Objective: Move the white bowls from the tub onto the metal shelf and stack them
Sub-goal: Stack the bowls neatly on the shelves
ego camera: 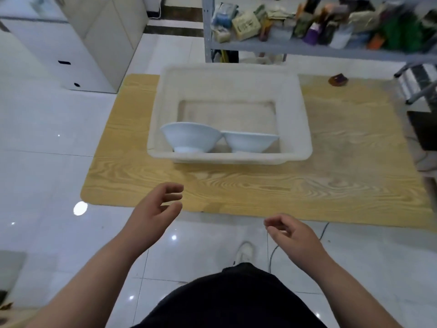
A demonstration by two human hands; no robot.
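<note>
Head: two white bowls (222,138) upright in tub (293,110).

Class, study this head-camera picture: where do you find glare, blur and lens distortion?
Head view: lights glare as bright spots on the glossy floor tiles; the metal shelf and its packets are smeared with blur, while the white bowls in the tub look fairly crisp; wide-angle distortion bows the edges of the wooden table.

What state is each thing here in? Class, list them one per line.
Left bowl: upright in the tub, untouched.
Right bowl: upright in the tub, beside it.
Tub: on the wooden board, holding both bowls.
Left hand: open, empty.
Right hand: open, empty.
Metal shelf: crowded with packets, no bowl seen.
</note>
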